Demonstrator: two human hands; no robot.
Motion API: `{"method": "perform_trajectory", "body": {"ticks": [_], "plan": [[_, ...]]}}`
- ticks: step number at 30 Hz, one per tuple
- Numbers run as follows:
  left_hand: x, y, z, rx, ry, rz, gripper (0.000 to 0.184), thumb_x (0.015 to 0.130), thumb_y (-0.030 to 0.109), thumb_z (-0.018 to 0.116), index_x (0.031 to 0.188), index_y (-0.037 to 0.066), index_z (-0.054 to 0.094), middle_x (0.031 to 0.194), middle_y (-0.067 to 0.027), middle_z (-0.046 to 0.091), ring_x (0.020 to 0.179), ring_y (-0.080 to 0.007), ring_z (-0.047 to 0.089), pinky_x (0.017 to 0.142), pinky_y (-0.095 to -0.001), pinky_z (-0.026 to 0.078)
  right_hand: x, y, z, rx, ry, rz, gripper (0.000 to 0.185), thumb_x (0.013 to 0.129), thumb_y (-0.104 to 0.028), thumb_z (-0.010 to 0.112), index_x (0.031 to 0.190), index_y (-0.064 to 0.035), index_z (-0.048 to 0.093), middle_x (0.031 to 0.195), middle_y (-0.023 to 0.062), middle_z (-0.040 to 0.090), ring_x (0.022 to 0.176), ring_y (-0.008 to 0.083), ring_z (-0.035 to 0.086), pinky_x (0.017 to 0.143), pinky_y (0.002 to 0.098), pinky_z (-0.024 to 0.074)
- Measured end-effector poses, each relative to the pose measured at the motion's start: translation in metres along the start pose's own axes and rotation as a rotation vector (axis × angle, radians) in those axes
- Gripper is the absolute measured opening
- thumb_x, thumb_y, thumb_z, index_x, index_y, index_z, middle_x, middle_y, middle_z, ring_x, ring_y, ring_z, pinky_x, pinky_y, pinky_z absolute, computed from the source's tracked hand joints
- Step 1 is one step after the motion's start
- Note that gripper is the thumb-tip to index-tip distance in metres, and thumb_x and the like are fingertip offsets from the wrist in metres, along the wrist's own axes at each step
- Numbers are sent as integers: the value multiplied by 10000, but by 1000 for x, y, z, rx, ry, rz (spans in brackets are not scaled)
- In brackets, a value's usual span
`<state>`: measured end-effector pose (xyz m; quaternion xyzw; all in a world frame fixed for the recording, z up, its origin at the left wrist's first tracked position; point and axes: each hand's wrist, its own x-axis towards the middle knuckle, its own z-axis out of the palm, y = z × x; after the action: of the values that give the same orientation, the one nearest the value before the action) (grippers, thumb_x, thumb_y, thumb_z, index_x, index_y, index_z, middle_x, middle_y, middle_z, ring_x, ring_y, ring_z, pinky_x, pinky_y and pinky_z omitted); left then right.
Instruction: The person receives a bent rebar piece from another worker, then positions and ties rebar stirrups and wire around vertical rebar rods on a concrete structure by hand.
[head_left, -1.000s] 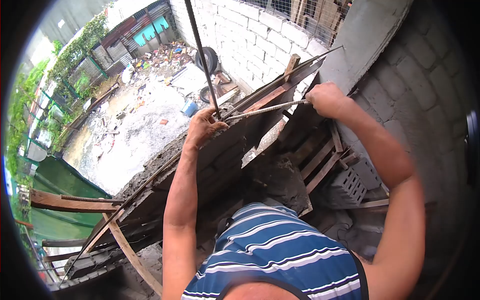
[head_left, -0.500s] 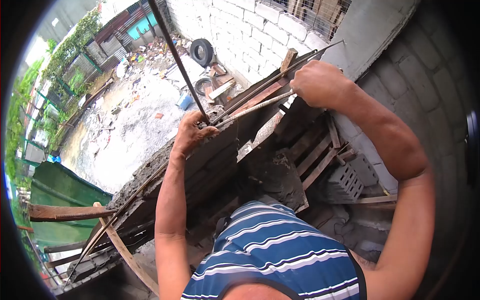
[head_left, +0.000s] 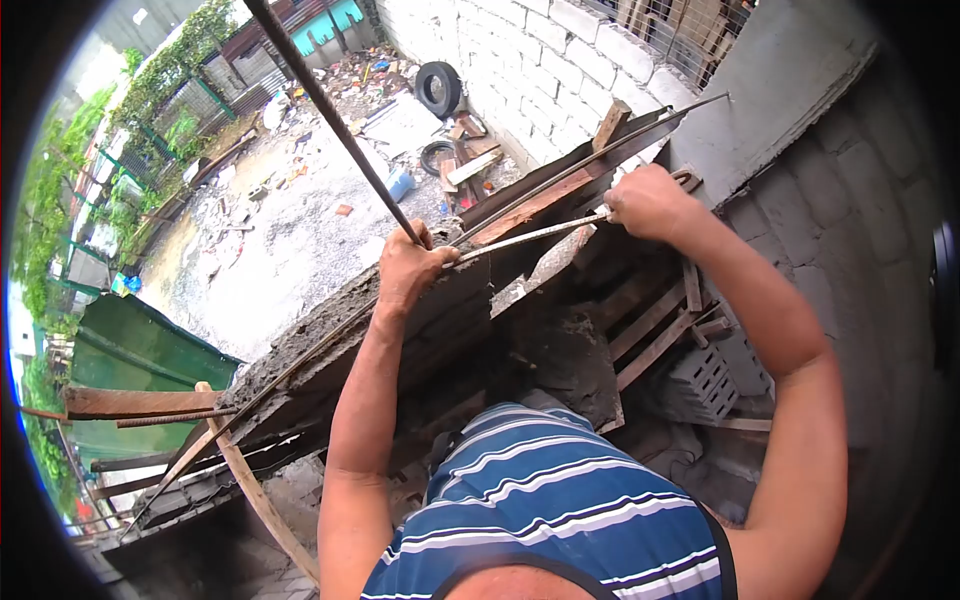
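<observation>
My left hand [head_left: 408,268] is closed around the lower end of a dark upright rebar [head_left: 335,122], at the top of the rough concrete wall [head_left: 318,338]. A lighter ribbed rod [head_left: 530,236] runs from beside that hand up to the right. My right hand [head_left: 652,203] is closed in a fist on the rod's far end. Its fingertips are partly hidden. Behind the rod, a thin bar and a reddish wooden plank [head_left: 535,208] lie along the wall top.
Beyond the wall lie a gravel heap [head_left: 290,240], a tire [head_left: 438,88] and a blue container [head_left: 400,184]. A white block wall [head_left: 500,70] stands behind. Hollow blocks [head_left: 705,385] and boards are below right; a curved timber [head_left: 262,500] is at lower left.
The view has shifted, so the yard and wall sit further right than half a second ago. The upright rebar leans more to the left in view. Both hands keep their grip.
</observation>
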<state>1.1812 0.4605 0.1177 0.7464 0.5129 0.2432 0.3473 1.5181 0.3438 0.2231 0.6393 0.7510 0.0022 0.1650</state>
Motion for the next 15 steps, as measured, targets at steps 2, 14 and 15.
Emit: {"method": "perform_trajectory", "body": {"ticks": [2, 14, 15], "plan": [[-1, 2, 0, -8, 11, 2, 392, 649, 242, 874, 688, 30, 546, 678, -111, 599, 658, -243, 598, 627, -382, 490, -1, -3, 11, -16, 202, -26, 269, 859, -281, 709, 734, -43, 699, 763, 160, 715, 796, 350, 724, 753, 450, 558], [3, -1, -4, 17, -136, -29, 415, 762, 304, 859, 710, 57, 530, 609, 5, 470, 618, -108, 458, 542, -340, 400, -26, -11, 28, 114, -113, -63, 333, 810, -443, 705, 808, -111, 733, 762, 142, 720, 780, 344, 722, 708, 455, 568], [3, 0, -5, 21, -135, -37, 415, 762, 304, 859, 710, 57, 530, 609, 5, 470, 618, -108, 458, 542, -340, 400, -29, -15, 46, 159, -127, -58, 332, 812, -445, 702, 795, -115, 726, 752, 141, 717, 768, 339, 721, 700, 460, 567]]}}
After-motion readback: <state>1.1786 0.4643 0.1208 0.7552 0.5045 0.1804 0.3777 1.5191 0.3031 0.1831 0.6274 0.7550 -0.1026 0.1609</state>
